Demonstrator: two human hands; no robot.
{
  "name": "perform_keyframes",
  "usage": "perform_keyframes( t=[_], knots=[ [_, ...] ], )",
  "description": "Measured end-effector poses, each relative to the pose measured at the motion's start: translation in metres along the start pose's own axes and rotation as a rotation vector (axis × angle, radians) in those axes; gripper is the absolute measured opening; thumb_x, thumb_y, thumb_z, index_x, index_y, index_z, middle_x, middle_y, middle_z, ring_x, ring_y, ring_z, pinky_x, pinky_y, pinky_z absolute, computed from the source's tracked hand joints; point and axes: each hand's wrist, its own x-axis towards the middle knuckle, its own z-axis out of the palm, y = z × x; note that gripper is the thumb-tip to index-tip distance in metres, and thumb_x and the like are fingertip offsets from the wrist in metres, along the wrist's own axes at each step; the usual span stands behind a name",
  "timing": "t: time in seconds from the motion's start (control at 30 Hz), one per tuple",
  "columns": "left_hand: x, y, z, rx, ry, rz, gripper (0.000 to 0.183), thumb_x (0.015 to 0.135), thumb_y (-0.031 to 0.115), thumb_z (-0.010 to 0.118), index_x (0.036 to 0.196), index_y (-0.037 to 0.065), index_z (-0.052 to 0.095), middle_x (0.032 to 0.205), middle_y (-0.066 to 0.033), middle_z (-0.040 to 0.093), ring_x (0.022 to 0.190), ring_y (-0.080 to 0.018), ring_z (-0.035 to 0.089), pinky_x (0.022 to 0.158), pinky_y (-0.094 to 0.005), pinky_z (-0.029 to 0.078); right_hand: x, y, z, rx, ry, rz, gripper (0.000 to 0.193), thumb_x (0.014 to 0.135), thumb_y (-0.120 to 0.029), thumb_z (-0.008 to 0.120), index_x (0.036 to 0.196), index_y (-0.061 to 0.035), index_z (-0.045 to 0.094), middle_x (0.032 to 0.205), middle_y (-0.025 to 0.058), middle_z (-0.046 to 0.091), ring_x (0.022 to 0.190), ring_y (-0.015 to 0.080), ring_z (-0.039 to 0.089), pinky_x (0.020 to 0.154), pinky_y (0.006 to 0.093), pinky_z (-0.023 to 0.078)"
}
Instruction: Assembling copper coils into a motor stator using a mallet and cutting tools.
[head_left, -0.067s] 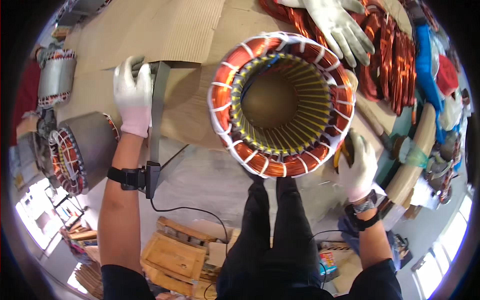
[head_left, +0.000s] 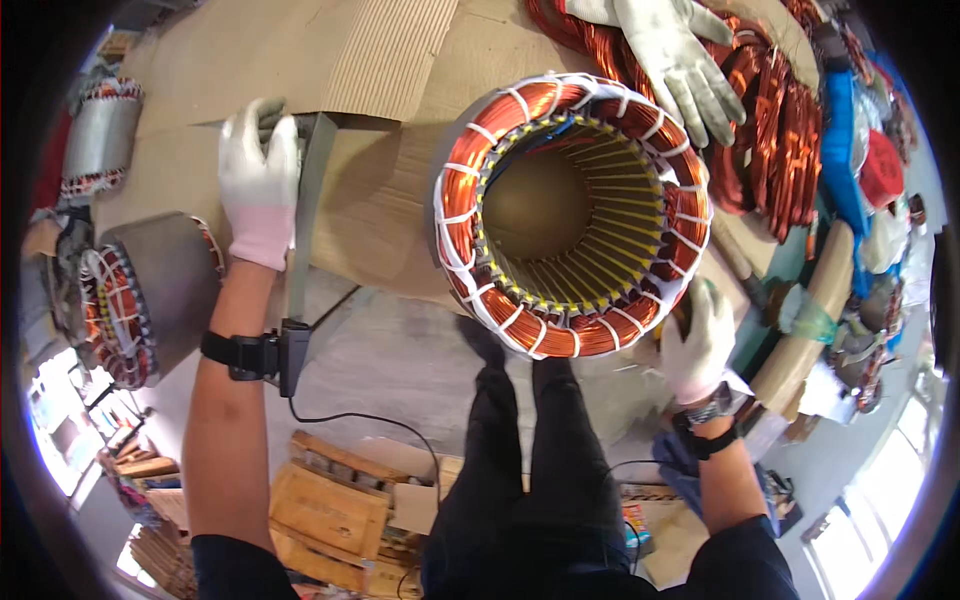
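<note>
A motor stator [head_left: 465, 240] stands upright in front of me, its copper winding bound with white lacing and yellow-edged slots lining the bore. Low on its right side is my right hand [head_left: 697, 345], in a white glove, fingers closed round a small dark-and-yellow thing partly hidden by the hand and stator. My left hand [head_left: 258, 180], also gloved, rests on the cardboard [head_left: 365, 210] beside a grey metal bar [head_left: 312, 190]. Its fingers are curved, with the thumb apart from them, and nothing shows between them.
An empty white glove [head_left: 680, 75] lies over copper coil bundles [head_left: 770, 130] at the back right. A wooden-handled hammer [head_left: 735, 245] and a thick cardboard tube [head_left: 810, 320] lie at right. More stators [head_left: 165, 290] stand at left. A wooden crate [head_left: 330, 500] is below.
The view has shifted slightly, and most surroundings appear farther left. More of the stator's left outer wall shows. Less of the yellow on the thing in my right hand is visible.
</note>
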Motion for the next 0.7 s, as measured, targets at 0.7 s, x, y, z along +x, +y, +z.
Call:
perform_keyframes(
  t=[0.7],
  knots=[
    [-0.001, 0.014, -0.009, 0.240, -0.114, -0.185, 0.030, 0.099, 0.011, 0.062, 0.128, -0.001, 0.064, 0.123, -0.0137, 0.065, 0.112, -0.0227, 0.063, 0.100, -0.0341, 0.049, -0.005, 0.016, 0.022, 0.065, -0.058, -0.061, 0.058, 0.074, -0.023, 0.080, 0.122, 0.0049, 0.062, 0.097, 0.0175, 0.064, 0.084, 0.0350, 0.059, 0.075, 0.0459, 0.046]
  ],
)
